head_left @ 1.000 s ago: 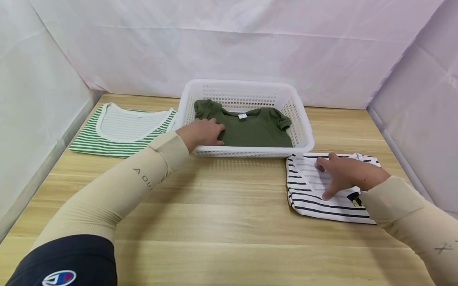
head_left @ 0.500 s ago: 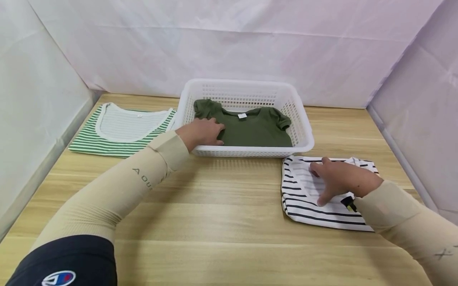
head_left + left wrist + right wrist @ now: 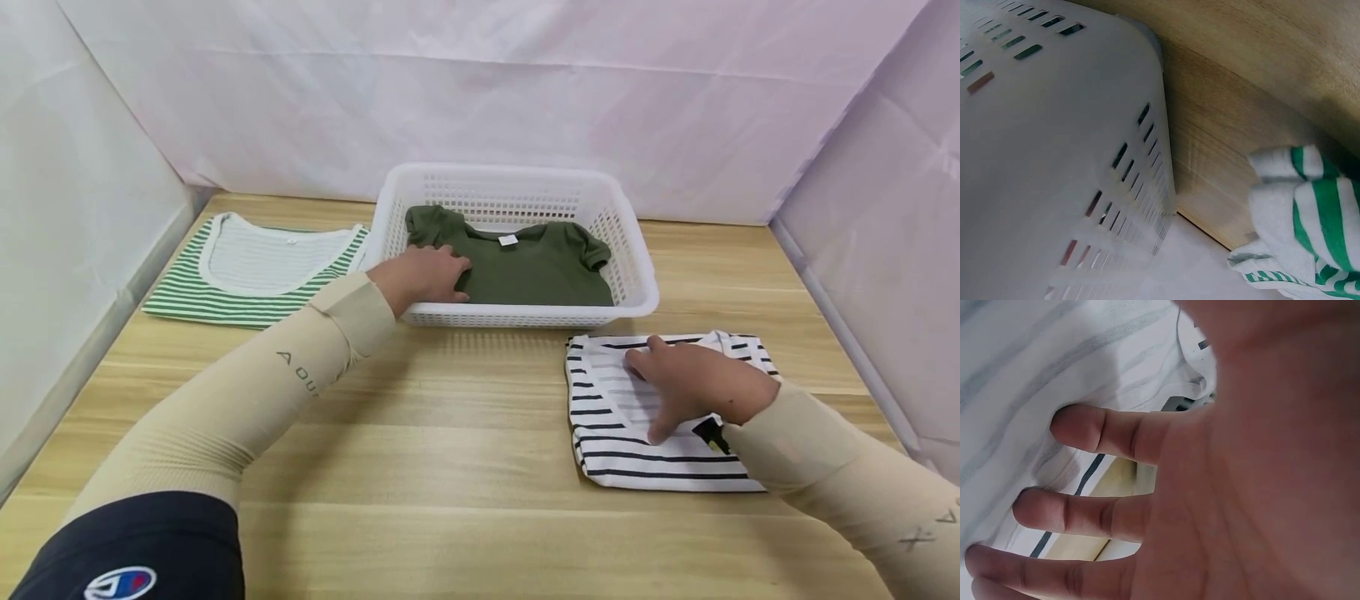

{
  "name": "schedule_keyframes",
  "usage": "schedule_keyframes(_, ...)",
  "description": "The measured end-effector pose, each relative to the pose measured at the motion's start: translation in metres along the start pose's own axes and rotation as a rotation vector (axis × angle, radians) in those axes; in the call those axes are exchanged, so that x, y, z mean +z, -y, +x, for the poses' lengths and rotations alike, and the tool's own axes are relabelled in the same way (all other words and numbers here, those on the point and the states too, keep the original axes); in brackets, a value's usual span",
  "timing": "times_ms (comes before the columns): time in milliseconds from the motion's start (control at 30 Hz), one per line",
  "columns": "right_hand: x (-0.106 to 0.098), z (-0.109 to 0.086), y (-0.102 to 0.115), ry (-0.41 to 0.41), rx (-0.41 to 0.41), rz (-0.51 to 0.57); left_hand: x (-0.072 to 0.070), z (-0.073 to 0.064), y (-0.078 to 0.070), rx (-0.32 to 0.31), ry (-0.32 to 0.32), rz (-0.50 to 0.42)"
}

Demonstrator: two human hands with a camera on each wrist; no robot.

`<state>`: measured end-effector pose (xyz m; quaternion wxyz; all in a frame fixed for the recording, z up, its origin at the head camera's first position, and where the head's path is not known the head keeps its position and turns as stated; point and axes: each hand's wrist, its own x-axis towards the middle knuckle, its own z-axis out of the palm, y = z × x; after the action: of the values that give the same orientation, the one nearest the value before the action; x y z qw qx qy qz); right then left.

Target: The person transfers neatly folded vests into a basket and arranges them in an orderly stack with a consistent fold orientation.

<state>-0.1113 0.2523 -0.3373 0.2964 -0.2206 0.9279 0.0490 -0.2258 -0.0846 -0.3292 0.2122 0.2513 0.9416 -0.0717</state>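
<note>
My right hand (image 3: 693, 383) rests on a folded white shirt with black stripes (image 3: 615, 462), its fingers spread and fingertips against the cloth. In the right wrist view those fingers (image 3: 1085, 428) are extended onto the white fabric (image 3: 1035, 375). My left hand (image 3: 423, 275) reaches over the front left rim of a white plastic basket (image 3: 525, 317), its fingers lying over a folded dark green shirt (image 3: 536, 271) inside. The left wrist view shows the basket's perforated wall (image 3: 1054, 137) but not that hand.
Left of the basket lies a folded green-and-white striped shirt (image 3: 225, 308), partly behind my left forearm. White sheeting (image 3: 495, 108) stands around the back and sides of the wooden table (image 3: 450, 500).
My right hand has slid the black-striped shirt left and slightly toward me along the table. My left hand, the basket and the other shirts have stayed in place.
</note>
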Motion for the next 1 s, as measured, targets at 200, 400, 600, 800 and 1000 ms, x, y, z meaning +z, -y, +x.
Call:
schedule_keyframes(200, -0.002, 0.001, 0.009, -0.002, -0.019, -0.019, -0.001, 0.0, 0.001, -0.002, 0.008, 0.009)
schedule_keyframes(400, -0.005, 0.003, 0.021, 0.029, -0.015, -0.025, 0.0, 0.001, 0.001, 0.001, -0.007, 0.005)
schedule_keyframes(600, -0.009, 0.006, 0.033, 0.037, -0.023, -0.061, 0.0, 0.001, 0.001, -0.005, 0.016, 0.016)
schedule_keyframes(800, -0.011, 0.009, 0.041, 0.007, -0.059, -0.091, -0.001, 0.001, 0.001, -0.008, 0.006, 0.011)
schedule_keyframes(1000, -0.012, 0.011, 0.047, 0.008, -0.059, -0.096, -0.002, -0.001, 0.0, -0.004, -0.001, 0.006)
